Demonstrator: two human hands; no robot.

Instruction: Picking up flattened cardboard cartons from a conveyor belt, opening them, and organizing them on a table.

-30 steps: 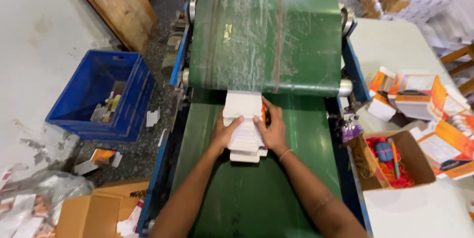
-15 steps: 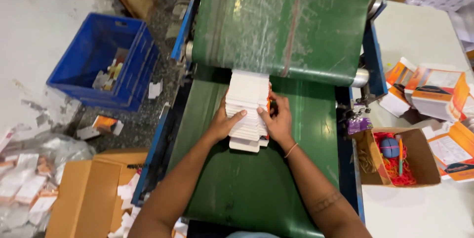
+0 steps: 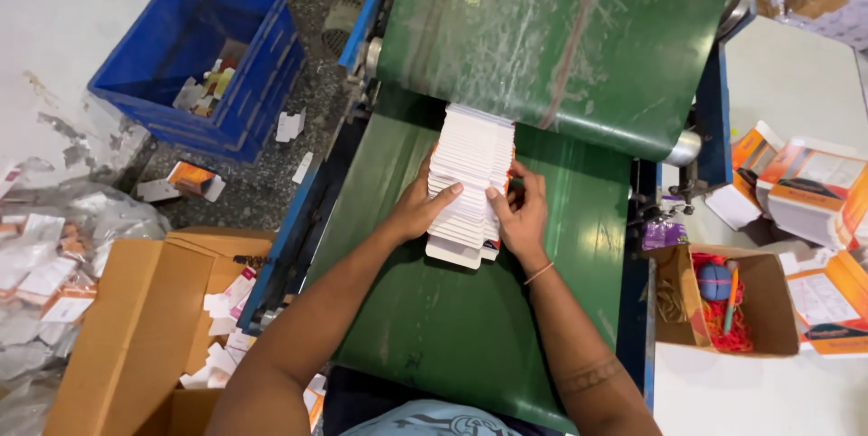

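A shingled row of flat white folded cartons [image 3: 470, 169] lies on the green conveyor belt [image 3: 470, 327], coming out from under the upper belt roller [image 3: 561, 47]. My left hand [image 3: 423, 205] presses against the row's left edge, thumb on top. On the row's right edge my right hand [image 3: 518, 214] grips the near cartons, with a thin band at its wrist. Both hands squeeze the near end of the row together.
A blue plastic crate [image 3: 194, 65] with scraps stands on the floor at left. An open cardboard box [image 3: 127, 336] with white slips sits at lower left. On the white table at right are a small carton box [image 3: 714, 296] and orange-and-white cartons [image 3: 805, 187].
The view has shifted and come closer. The row of cartons has grown longer out from the roller, and both hands have stayed clamped on its near end.
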